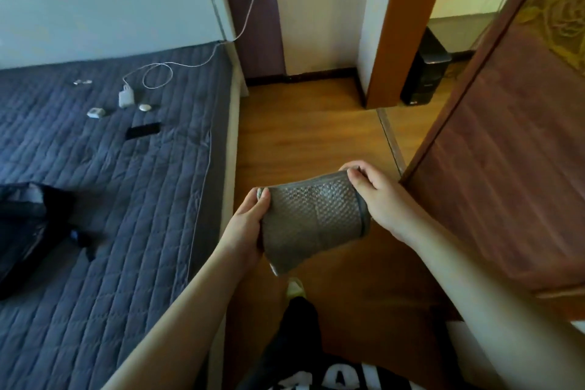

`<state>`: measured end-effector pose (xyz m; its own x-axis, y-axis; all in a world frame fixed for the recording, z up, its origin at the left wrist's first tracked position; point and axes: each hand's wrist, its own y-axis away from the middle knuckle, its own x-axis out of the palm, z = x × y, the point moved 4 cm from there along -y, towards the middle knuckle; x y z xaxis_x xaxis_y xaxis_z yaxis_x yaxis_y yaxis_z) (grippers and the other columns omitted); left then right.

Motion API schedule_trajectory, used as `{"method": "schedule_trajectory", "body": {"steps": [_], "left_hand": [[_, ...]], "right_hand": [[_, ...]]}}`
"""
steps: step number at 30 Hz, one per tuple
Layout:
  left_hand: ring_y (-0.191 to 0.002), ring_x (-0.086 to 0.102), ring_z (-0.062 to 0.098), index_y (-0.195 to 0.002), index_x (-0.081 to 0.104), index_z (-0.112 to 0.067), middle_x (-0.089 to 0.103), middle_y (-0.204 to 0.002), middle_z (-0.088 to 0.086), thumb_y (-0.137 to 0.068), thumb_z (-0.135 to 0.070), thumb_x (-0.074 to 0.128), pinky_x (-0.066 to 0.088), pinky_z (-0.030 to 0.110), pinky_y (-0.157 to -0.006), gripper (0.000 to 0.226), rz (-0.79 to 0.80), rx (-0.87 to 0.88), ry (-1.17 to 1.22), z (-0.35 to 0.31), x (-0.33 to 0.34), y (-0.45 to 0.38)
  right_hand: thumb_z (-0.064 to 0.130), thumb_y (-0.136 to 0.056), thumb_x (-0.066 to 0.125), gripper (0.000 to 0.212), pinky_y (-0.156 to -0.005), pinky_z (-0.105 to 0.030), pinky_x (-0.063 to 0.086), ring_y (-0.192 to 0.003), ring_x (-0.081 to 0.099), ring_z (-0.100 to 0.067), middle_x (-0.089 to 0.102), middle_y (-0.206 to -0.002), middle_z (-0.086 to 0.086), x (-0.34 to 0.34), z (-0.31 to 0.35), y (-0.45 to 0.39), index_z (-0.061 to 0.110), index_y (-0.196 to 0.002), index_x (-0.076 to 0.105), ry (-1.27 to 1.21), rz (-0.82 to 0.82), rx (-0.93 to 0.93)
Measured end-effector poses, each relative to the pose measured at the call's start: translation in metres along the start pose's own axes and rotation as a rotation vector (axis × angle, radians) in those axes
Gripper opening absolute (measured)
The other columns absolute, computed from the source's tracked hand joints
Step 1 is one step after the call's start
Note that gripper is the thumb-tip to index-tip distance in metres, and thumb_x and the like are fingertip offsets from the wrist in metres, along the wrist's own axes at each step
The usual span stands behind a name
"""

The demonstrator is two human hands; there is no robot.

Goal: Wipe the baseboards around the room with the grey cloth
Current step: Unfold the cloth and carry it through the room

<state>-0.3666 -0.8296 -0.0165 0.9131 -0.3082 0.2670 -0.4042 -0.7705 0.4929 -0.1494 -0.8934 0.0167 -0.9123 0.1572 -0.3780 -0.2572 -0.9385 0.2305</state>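
Both hands hold the grey cloth [311, 218], a folded, textured rag stretched between them at waist height over the wooden floor. My left hand [245, 231] grips its left edge, thumb on top. My right hand [384, 199] pinches its upper right corner. A dark baseboard [304, 76] runs along the foot of the far wall, between the bed and the door frame, well ahead of the cloth.
A bed with a blue quilt [110, 184] fills the left side, with a phone [143, 130], a charger and cable [126, 97] and dark clothing [28, 225] on it. An open wooden door [506, 152] stands at the right. A black computer tower [425, 73] sits beyond the doorway. A wooden floor strip [304, 133] lies between.
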Motion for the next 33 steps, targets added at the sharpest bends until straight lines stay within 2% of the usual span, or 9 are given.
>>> {"method": "schedule_trajectory", "body": {"steps": [3, 6, 9, 11, 14, 19, 27, 31, 33], "left_hand": [[-0.102, 0.065, 0.023, -0.127, 0.062, -0.017, 0.065, -0.123, 0.009, -0.100, -0.039, 0.054, 0.054, 0.039, -0.079, 0.036, -0.106, -0.056, 0.090, -0.021, -0.016, -0.049], [-0.092, 0.073, 0.021, -0.125, 0.063, -0.021, 0.068, -0.120, 0.010, -0.101, -0.038, 0.053, 0.057, 0.034, -0.067, 0.031, -0.149, -0.052, 0.178, -0.054, -0.025, -0.091], [-0.085, 0.074, 0.021, -0.126, 0.062, -0.019, 0.067, -0.118, 0.011, -0.098, -0.038, 0.057, 0.058, 0.032, -0.061, 0.035, -0.110, -0.043, 0.182, -0.086, -0.025, -0.132], [-0.096, 0.073, 0.028, -0.128, 0.059, -0.017, 0.067, -0.122, 0.015, -0.087, -0.036, 0.066, 0.060, 0.037, -0.068, 0.045, -0.047, -0.008, 0.116, -0.107, -0.019, -0.164], [-0.109, 0.068, 0.034, -0.128, 0.058, -0.015, 0.067, -0.124, 0.018, -0.080, -0.022, 0.073, 0.061, 0.045, -0.083, 0.051, 0.119, -0.006, 0.127, -0.130, 0.002, -0.206], [-0.110, 0.067, 0.034, -0.123, 0.062, -0.010, 0.070, -0.117, 0.017, -0.083, -0.007, 0.069, 0.059, 0.042, -0.082, 0.041, 0.299, -0.071, 0.176, -0.152, 0.054, -0.284], [-0.106, 0.069, 0.025, -0.114, 0.067, -0.013, 0.074, -0.111, 0.010, -0.086, -0.014, 0.060, 0.056, 0.039, -0.087, 0.029, 0.059, 0.035, 0.064, -0.196, 0.125, -0.414], [-0.107, 0.068, 0.014, -0.121, 0.064, -0.026, 0.073, -0.108, -0.007, -0.100, -0.021, 0.053, 0.060, 0.034, -0.086, 0.024, -0.026, 0.115, -0.247, -0.227, 0.142, -0.460], [-0.104, 0.069, 0.012, -0.120, 0.063, -0.027, 0.073, -0.106, -0.010, -0.102, -0.024, 0.050, 0.060, 0.027, -0.076, 0.022, -0.074, 0.135, -0.279, -0.240, 0.143, -0.480]], "right_hand": [[0.032, -0.099, 0.050, 0.024, -0.087, -0.033, 0.053, -0.107, 0.064, -0.022, 0.066, -0.114, -0.004, 0.011, 0.006, -0.053, 0.023, -0.116, 0.064, -0.420, 0.139, 0.132], [0.019, -0.090, 0.062, 0.034, -0.096, -0.037, 0.051, -0.112, 0.063, -0.022, 0.066, -0.120, -0.004, 0.017, 0.016, -0.107, 0.023, -0.123, 0.059, -0.532, 0.238, 0.164], [0.015, -0.091, 0.065, 0.036, -0.108, -0.044, 0.044, -0.119, 0.060, -0.017, 0.064, -0.127, 0.002, 0.013, 0.017, -0.157, 0.035, -0.120, 0.057, -0.482, 0.163, 0.156], [0.024, -0.093, 0.063, 0.033, -0.109, -0.044, 0.042, -0.123, 0.057, -0.014, 0.063, -0.130, 0.009, 0.004, 0.015, -0.185, 0.044, -0.118, 0.056, -0.442, 0.074, 0.121], [0.022, -0.096, 0.059, 0.029, -0.107, -0.041, 0.044, -0.121, 0.058, -0.012, 0.063, -0.128, 0.010, -0.018, 0.016, -0.216, 0.040, -0.118, 0.056, -0.468, -0.091, 0.115], [0.026, -0.097, 0.057, 0.016, -0.096, -0.040, 0.051, -0.110, 0.064, -0.017, 0.069, -0.113, 0.006, -0.080, -0.001, -0.275, 0.033, -0.109, 0.064, -0.442, -0.282, 0.098], [0.045, -0.095, 0.044, 0.035, -0.056, -0.021, 0.051, -0.075, 0.063, -0.003, 0.063, -0.082, 0.012, -0.171, 0.002, -0.398, 0.019, -0.113, 0.058, 0.121, -0.457, -0.233], [0.043, -0.101, 0.042, 0.042, -0.044, -0.010, 0.034, -0.049, 0.047, 0.002, 0.047, -0.068, 0.018, -0.199, 0.015, -0.469, 0.009, -0.110, 0.064, 0.384, -0.373, -0.398], [0.046, -0.101, 0.042, 0.043, -0.044, -0.011, 0.037, -0.052, 0.048, 0.004, 0.049, -0.070, 0.018, -0.207, 0.020, -0.504, 0.010, -0.115, 0.063, 0.368, -0.349, -0.375]]}}
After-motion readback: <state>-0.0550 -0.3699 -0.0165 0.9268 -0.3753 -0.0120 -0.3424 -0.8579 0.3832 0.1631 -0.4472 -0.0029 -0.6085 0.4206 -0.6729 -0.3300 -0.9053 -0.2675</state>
